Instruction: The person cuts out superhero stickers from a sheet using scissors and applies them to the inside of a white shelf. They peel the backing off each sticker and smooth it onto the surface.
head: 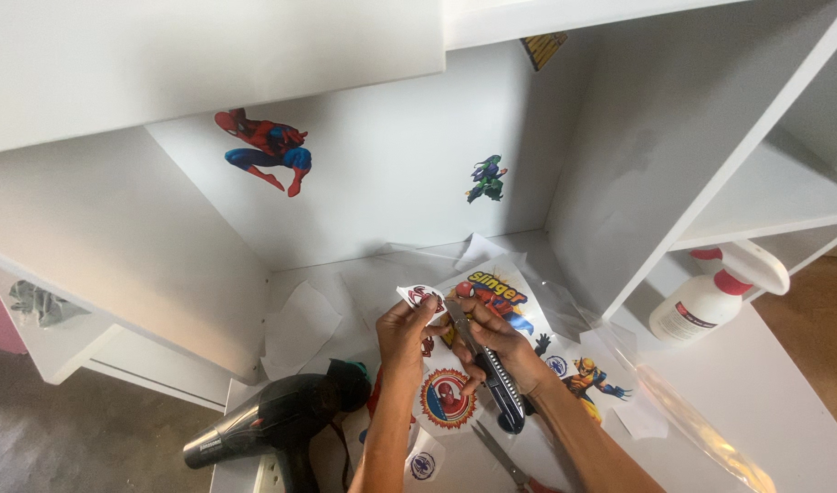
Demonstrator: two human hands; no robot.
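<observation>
Hair dryer [272, 424] left of sticker sheet [491, 347]; spray bottle [711, 297] right.

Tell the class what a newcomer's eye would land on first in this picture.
Probably the red-and-blue hero sticker on the white cabinet's back panel. Next, at bottom centre, the left hand pinching a small cut-out sticker while the right hand holds a utility knife. A black hair dryer lies bottom left.

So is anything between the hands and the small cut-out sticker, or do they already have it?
Nothing visible is in the way. The left hand already pinches the small sticker at its edge, and the right hand, holding a utility knife, has the blade tip right at it.
</observation>
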